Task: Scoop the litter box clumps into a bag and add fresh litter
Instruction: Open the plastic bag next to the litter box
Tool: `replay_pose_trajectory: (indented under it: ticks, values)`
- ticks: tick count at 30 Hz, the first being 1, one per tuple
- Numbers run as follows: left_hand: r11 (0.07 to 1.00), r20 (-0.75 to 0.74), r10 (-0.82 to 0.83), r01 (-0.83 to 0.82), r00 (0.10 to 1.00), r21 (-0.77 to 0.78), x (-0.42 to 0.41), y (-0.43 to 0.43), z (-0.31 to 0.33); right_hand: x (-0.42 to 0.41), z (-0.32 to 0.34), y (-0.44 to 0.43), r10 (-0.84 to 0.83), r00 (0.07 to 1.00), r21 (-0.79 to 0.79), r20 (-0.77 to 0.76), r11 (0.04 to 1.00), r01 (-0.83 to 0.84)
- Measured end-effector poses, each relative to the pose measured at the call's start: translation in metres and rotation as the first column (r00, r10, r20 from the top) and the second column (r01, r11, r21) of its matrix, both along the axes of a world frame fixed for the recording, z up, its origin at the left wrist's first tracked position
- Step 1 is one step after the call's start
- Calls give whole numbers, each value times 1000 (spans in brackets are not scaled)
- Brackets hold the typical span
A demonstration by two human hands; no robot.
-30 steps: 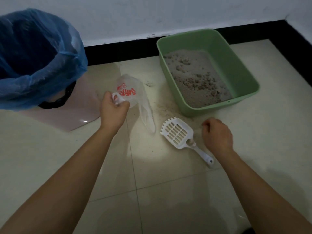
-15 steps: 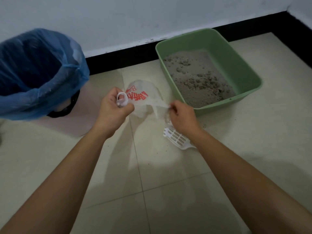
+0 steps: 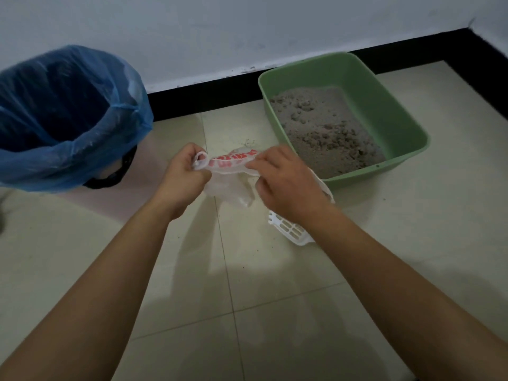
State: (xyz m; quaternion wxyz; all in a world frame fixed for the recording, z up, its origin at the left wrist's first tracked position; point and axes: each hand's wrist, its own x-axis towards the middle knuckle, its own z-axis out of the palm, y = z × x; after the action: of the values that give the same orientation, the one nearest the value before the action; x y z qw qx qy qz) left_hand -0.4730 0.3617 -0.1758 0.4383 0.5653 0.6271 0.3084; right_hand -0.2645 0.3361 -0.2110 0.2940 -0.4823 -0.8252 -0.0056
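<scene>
A thin white plastic bag (image 3: 229, 177) with red print hangs between both hands above the floor. My left hand (image 3: 184, 178) grips one handle loop of it. My right hand (image 3: 286, 185) pinches the bag's other edge, close to the green litter box (image 3: 406, 119). Grey litter (image 3: 327, 133) with several clumps fills the box. The white slotted scoop (image 3: 290, 229) lies on the tiles under my right wrist, its handle hidden by my arm.
A bin lined with a blue plastic bag (image 3: 68, 116) stands at the left on a pale mat. A white wall with a black skirting board (image 3: 203, 97) runs behind. Scattered litter grains lie on the beige tiles by the box.
My right hand left the floor by the scoop and took hold of the bag's free edge. Both hands now stretch the bag between them, slightly nearer the litter box.
</scene>
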Motion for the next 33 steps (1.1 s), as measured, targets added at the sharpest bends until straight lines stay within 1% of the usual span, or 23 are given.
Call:
replay_pose_trajectory:
  ticks: [1,4,6,8,9,10,11,12,14,16,17,19,20,22,23,24,27,28,29,30,31,32,33]
  values:
    - [1000,44,5,-4,999,-22,2,-1,3,-4,-5,-1,30,998,-75,53,997,-26]
    - [995,201,53,-34,978,-96,4,-3,8,-12,-13,-2,17,989,-244,148,970,20]
    - [994,190,59,-40,980,-102,2,-2,10,-11,-14,0,-2,982,-221,188,974,44]
    - [996,101,70,-64,992,-56,0,-1,12,-7,-9,1,-28,988,-213,151,975,60]
    - [997,48,69,-68,996,-23,-1,1,11,-5,-5,2,-35,991,-267,127,961,69]
    - [998,-8,60,-60,998,12,-2,3,10,-3,1,2,-31,993,-362,117,929,72]
    - [998,-73,40,-36,997,54,-4,5,7,-1,7,3,-22,991,-474,134,877,83]
    - [994,-149,11,6,989,114,-6,6,3,1,12,5,-17,985,-559,171,822,112]
    - [956,-316,-73,157,946,248,-12,8,-5,6,21,7,-29,978,-657,206,737,161]
    - [901,-453,-163,319,876,294,-18,8,-13,10,23,8,-105,983,-711,148,680,179]
    - [884,-515,-191,374,836,280,-19,6,-17,12,21,8,-160,981,-707,113,681,192]
    - [865,-617,-211,439,758,243,-19,4,-22,15,19,10,-231,966,-617,117,745,253]
    - [861,-651,-206,452,731,234,-18,2,-24,16,17,10,-225,960,-585,167,761,280]
    - [871,-687,-211,453,695,191,-17,-1,-25,18,14,11,-149,938,-573,314,757,313]
    - [877,-698,-231,455,678,152,-17,-2,-24,20,11,11,-112,927,-581,359,750,316]
    - [881,-712,-259,461,653,102,-17,-3,-22,22,9,11,-83,926,-592,368,747,302]
    - [886,-777,-333,459,534,-63,-17,-4,-17,26,3,9,-62,960,-604,273,766,222]
    - [895,-790,-307,443,531,-50,-16,-3,-17,26,1,8,-66,969,-599,240,775,202]
    - [897,-804,-233,440,547,40,-13,-3,-16,26,0,8,-74,973,-595,219,780,193]
    - [870,-809,-132,458,572,182,-10,-3,-16,26,-1,7,-82,975,-593,209,782,192]
    - [803,-797,-38,493,603,335,-6,-3,-16,26,-1,7,-90,975,-594,203,780,196]
    - [711,-774,27,532,633,460,-1,-4,-15,26,-1,7,-100,975,-593,198,780,201]
    - [625,-761,48,575,647,529,6,-5,-15,26,-2,8,-111,975,-591,194,780,206]
